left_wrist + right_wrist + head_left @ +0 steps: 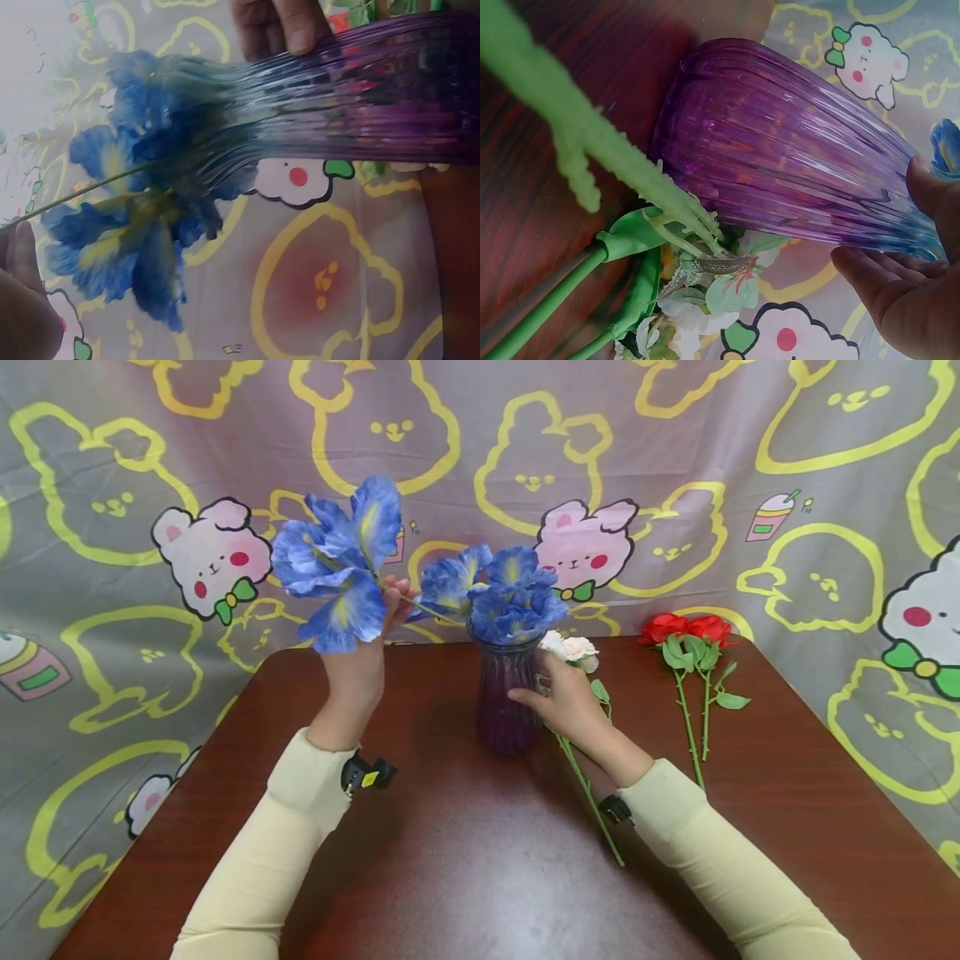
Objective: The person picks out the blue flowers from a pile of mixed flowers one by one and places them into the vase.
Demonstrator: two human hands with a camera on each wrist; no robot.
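Observation:
My left hand (369, 660) is raised left of the vase and pinches the thin green stem (90, 190) of a blue iris (341, 564). The stem's free end points toward the vase mouth. A ribbed glass vase (506, 710), purple below and bluish at the neck, stands upright on the table. Several blue irises (517, 597) fill its mouth, and one bloom leans out to the left. My right hand (576, 700) holds the vase near its neck from the right; the thumb (930, 187) lies on one side and the fingers (870, 277) on the other.
Pale white-pink flowers (577, 649) lie just right of the vase, a long green stem (585, 785) reaching toward me under the right arm. Two red roses (686, 631) with leafy stems lie farther right on the brown table (480, 860). A cartoon-printed cloth (675, 452) hangs behind.

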